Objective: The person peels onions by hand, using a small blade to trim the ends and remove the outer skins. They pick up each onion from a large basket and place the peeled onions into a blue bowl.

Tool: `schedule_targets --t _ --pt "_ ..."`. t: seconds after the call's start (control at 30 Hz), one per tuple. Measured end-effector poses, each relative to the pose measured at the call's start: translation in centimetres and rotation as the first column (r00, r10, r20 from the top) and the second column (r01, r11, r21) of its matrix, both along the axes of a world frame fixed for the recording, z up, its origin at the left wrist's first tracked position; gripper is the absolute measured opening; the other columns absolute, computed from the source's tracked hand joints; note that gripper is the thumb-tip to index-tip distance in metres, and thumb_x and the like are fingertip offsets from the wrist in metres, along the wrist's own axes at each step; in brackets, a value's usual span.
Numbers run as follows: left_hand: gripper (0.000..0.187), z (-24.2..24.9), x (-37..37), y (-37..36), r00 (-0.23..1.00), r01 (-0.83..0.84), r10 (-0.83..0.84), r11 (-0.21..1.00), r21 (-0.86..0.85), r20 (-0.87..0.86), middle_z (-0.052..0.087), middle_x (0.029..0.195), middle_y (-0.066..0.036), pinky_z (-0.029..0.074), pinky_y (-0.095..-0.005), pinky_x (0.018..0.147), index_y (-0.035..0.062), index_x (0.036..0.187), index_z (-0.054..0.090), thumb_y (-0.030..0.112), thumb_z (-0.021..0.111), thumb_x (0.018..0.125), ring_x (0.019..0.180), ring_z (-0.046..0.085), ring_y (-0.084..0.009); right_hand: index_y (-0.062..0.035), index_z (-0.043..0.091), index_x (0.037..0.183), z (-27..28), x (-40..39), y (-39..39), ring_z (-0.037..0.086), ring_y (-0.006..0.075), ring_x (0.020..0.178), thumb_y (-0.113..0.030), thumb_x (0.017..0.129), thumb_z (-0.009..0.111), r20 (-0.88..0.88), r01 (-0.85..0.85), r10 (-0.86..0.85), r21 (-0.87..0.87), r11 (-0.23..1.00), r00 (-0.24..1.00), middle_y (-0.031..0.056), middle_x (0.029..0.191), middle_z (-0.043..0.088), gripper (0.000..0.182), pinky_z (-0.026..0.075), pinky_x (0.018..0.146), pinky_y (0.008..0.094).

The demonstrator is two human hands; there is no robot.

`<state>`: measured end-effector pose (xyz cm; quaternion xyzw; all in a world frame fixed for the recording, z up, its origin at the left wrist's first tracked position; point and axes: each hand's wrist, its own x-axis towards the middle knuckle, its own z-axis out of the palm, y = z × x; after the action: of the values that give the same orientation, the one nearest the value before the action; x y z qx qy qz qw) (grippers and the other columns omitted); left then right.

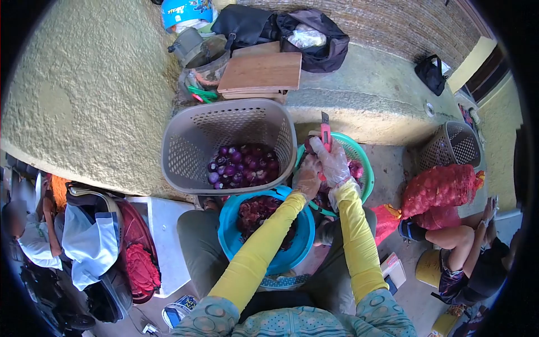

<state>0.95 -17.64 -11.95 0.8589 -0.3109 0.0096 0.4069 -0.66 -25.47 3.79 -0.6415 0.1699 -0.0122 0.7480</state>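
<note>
My right hand [335, 163], in a clear plastic glove, grips a pink utility knife [325, 133] with its blade pointing up and away from me. Close beside it, my gloved left hand [307, 178] has its fingers curled; what they hold, if anything, is hidden. Both hands are over a green basket [368, 178] holding red onions [356, 168]. Under my left forearm stands a blue basin [227, 238] with dark red onion skins [258, 216]. Beyond it, a large grey-brown basket [185, 147] contains peeled purple onions [242, 165].
Full red mesh sacks [441, 191] lie at the right, near another basket [451, 147] and a seated person [477, 261]. Wooden boards [261, 72] and black bags [314, 42] rest on the concrete ledge. At left are a white box [171, 238] and another person [36, 241].
</note>
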Motion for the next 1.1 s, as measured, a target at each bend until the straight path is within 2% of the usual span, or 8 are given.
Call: schedule_targets --t 0.03,0.13,0.27,0.33,0.53,0.8,0.97,1.1 --pt "0.057 0.0 0.1 0.3 0.984 0.071 -0.043 0.984 0.161 -0.171 0.042 0.152 -0.020 0.040 -0.0495 0.114 0.0075 0.147 0.045 0.028 0.060 0.095 0.135 0.046 -0.0397 -0.0070 0.062 0.128 -0.4 0.3 -0.1 0.064 0.0091 0.069 -0.030 0.099 0.070 0.034 0.012 -0.011 -0.012 1.000 0.999 -0.0003 0.096 0.066 0.038 0.046 0.051 0.0218" --pt "0.066 1.7 -0.7 1.9 0.992 0.084 -0.049 0.943 0.323 -0.117 0.029 0.162 -0.024 0.037 -0.0498 0.117 0.0069 0.153 0.038 0.026 0.062 0.095 0.142 0.040 -0.0416 -0.0057 0.063 0.127 0.9 0.1 0.6 0.063 0.0083 0.067 -0.030 0.099 0.071 0.033 0.008 -0.008 -0.021 1.000 0.999 -0.0003 0.093 0.066 0.038 0.045 0.050 0.0208" --pt "0.065 4.5 -2.8 6.5 1.000 -0.009 0.006 0.982 0.187 0.018 0.045 0.152 -0.023 0.037 -0.0484 0.117 0.0042 0.154 0.038 0.025 0.062 0.098 0.137 0.048 -0.0383 -0.0040 0.064 0.125 1.4 -0.4 0.6 0.059 0.0063 0.064 -0.031 0.100 0.069 -0.057 -0.078 0.075 -0.042 0.996 0.996 0.0010 0.091 0.068 0.038 0.043 0.049 0.0192" --pt "0.068 10.0 -4.2 10.5 0.596 -0.089 -0.279 0.909 -0.407 -0.753 0.045 0.151 -0.019 0.043 -0.0432 0.113 0.0059 0.157 0.034 0.019 0.066 0.098 0.133 0.052 -0.0277 -0.0037 0.064 0.125 1.0 -1.0 0.8 0.058 0.0057 0.063 -0.033 0.100 0.069 -0.038 -0.145 0.146 0.024 0.989 0.989 0.0012 0.090 0.068 0.039 0.042 0.049 0.0190" --pt "0.071 17.7 -6.3 17.5 0.622 -0.273 -0.468 0.622 -0.734 -0.627 0.048 0.148 -0.010 0.048 -0.0405 0.111 0.0086 0.158 0.034 0.016 0.070 0.097 0.130 0.053 -0.0220 -0.0068 0.068 0.125 2.4 -4.9 5.3 0.056 0.0048 0.060 -0.033 0.099 0.070 -0.045 -0.368 0.382 0.185 0.911 0.923 -0.0021 0.088 0.068 0.037 0.041 0.049 0.0192" --pt "0.043 15.6 -6.4 19.4 0.459 -0.377 -0.536 0.605 -0.702 -0.708 0.055 0.138 -0.010 0.053 -0.0400 0.105 0.0028 0.139 0.054 0.010 0.065 0.098 0.124 0.059 -0.0209 -0.0081 0.069 0.123 1.3 -6.7 8.5 0.059 0.0026 0.065 -0.031 0.098 0.073 0.014 -0.332 0.338 0.243 0.912 0.941 -0.0057 0.086 0.067 0.033 0.042 0.051 0.0165" --pt "0.038 15.7 -5.9 20.0 0.488 -0.433 -0.473 0.599 -0.674 -0.734 0.056 0.136 -0.011 0.051 -0.0374 0.107 0.0030 0.132 0.056 0.005 0.066 0.095 0.126 0.058 -0.0209 -0.0102 0.059 0.135 2.3 -6.0 7.3 0.056 0.0041 0.066 -0.043 0.108 0.051 -0.137 -0.355 0.352 0.006 0.935 0.926 -0.0032 0.097 0.065 0.043 0.044 0.054 0.0195" --pt "0.036 14.7 -5.1 20.5 0.602 -0.403 -0.413 0.581 -0.707 -0.683 0.060 0.131 -0.011 0.047 -0.0365 0.110 0.0039 0.126 0.058 0.000 0.069 0.091 0.126 0.057 -0.0212 -0.0123 0.048 0.141 1.6 -6.0 6.4 0.051 0.0068 0.067 -0.041 0.111 0.041 -0.038 -0.333 0.338 0.094 0.938 0.940 -0.0035 0.090 0.055 0.042 0.045 0.058 0.0225"
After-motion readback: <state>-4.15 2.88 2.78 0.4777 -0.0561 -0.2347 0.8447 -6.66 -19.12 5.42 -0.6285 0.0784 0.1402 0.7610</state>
